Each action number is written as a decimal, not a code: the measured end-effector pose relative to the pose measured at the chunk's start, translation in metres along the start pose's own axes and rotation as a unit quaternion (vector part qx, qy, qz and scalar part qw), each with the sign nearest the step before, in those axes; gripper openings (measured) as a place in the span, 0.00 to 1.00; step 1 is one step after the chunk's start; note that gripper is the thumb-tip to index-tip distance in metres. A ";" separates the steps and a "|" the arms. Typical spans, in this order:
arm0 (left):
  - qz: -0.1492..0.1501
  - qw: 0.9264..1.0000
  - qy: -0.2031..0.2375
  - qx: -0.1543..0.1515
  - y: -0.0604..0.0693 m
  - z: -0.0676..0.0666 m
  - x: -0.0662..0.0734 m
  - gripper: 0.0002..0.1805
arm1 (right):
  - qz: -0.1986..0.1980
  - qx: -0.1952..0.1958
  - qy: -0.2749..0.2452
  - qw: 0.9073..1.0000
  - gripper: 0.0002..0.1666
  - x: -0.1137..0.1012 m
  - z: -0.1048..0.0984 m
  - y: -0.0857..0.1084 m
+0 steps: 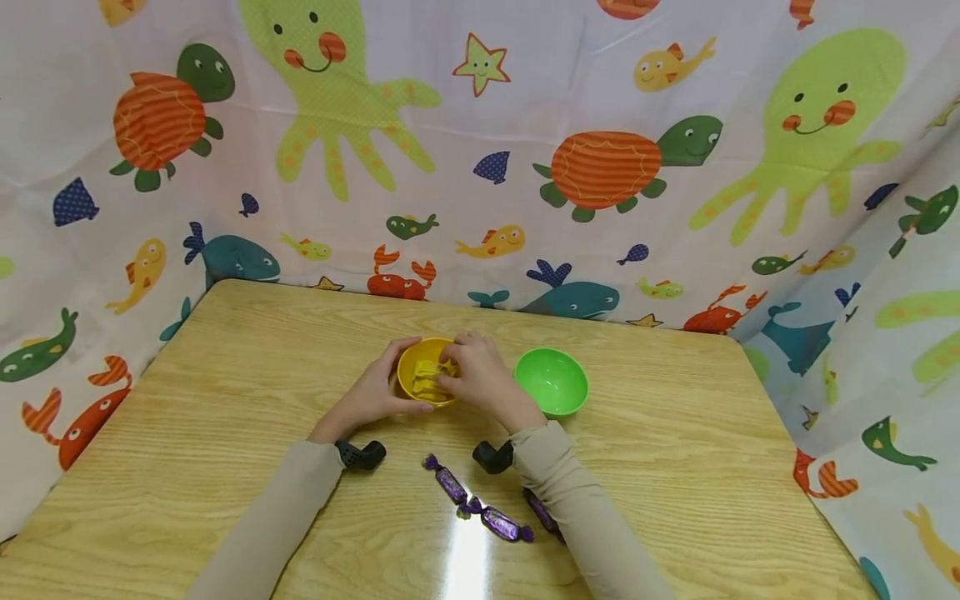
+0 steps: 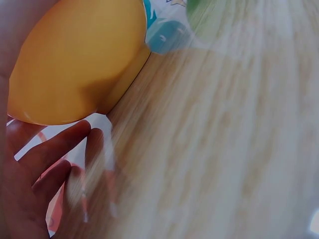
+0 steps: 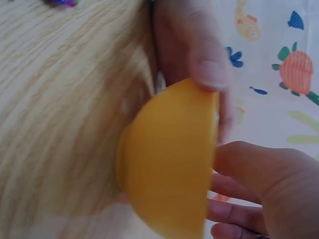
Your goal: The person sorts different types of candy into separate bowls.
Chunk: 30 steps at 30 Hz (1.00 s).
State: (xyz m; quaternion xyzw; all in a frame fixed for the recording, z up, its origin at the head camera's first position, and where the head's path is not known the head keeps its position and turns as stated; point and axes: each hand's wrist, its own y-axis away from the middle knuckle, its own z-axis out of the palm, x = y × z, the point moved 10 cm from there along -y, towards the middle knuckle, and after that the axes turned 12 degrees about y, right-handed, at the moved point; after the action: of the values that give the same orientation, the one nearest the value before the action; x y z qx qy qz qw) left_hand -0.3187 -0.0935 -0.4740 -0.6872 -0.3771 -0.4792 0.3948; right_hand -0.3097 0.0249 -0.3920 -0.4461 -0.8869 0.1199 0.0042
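1. Yellow pieces [image 1: 426, 381]: lying together inside yellow bowl [image 3: 167, 164], set on table [image 1: 675, 442].
2. Left of yellow bowl: left hand [image 1: 375, 388], spread wide, thumb and fingers curved round the wall, gripping it.
3. Right of yellow bowl: right hand [image 1: 482, 375], fingers bent in over the rim; cannot tell whether pinching a piece.
4. Just right of yellow bowl: green bowl [image 1: 553, 381].
5. Nearer than yellow bowl: three purple sweets [image 1: 451, 485], one partly behind right sleeve [image 1: 600, 533].
6. Judged partway: yellow pieces bowled, purple still loose.
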 end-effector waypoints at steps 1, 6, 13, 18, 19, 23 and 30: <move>0.001 1.000 0.000 -0.001 0.000 0.000 0.000 0.57 | -0.002 0.002 -0.004 1.000 0.13 -0.001 -0.003 0.001; 0.005 1.000 0.000 -0.004 0.000 0.001 0.000 0.58 | -0.021 0.025 -0.033 0.999 0.13 -0.008 -0.023 0.007; 0.010 1.000 0.005 -0.008 0.001 0.002 0.000 0.59 | -0.052 0.074 -0.059 0.994 0.12 -0.017 -0.050 0.027; 0.015 0.999 0.026 -0.011 0.002 0.001 0.002 0.60 | -0.063 0.094 -0.066 0.991 0.11 -0.023 -0.058 0.052; 0.015 0.999 0.028 -0.011 0.002 0.001 0.003 0.60 | -0.063 0.095 -0.066 0.991 0.11 -0.025 -0.057 0.057; -0.002 1.000 0.023 -0.008 -0.001 0.000 0.004 0.59 | -0.064 0.093 -0.064 0.992 0.11 -0.030 -0.051 0.077; -0.042 0.997 -0.062 -0.010 -0.004 -0.001 0.023 0.65 | -0.065 0.066 -0.055 0.994 0.14 -0.042 -0.031 0.109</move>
State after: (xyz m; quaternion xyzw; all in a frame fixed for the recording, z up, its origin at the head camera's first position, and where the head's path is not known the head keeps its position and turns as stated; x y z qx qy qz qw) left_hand -0.3171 -0.0895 -0.4509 -0.7029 -0.4244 -0.4556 0.3438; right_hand -0.1949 0.0603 -0.3809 -0.3785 -0.9033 0.2019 -0.0078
